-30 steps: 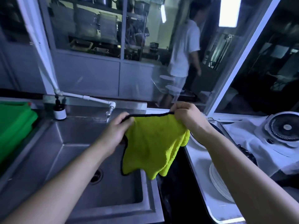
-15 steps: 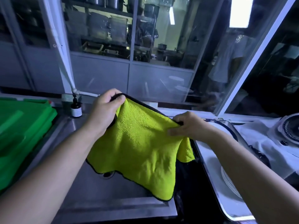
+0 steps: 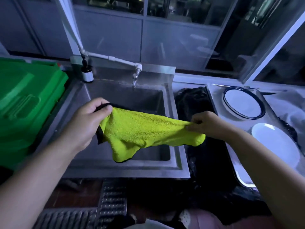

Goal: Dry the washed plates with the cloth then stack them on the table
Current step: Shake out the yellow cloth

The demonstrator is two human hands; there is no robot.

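While stretched above sink: cloth
Left hand: clamped on cloth, 9 o'clock
Right hand: pinching cloth, 3 o'clock

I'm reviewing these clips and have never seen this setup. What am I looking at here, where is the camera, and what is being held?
No machine: a person wears a camera on the head, looking down at their own bare hands. The left hand and right hand stretch a yellow-green cloth over a steel sink. To the right, a tray holds a dark-rimmed plate and a plain white plate. Green crates sit at left.
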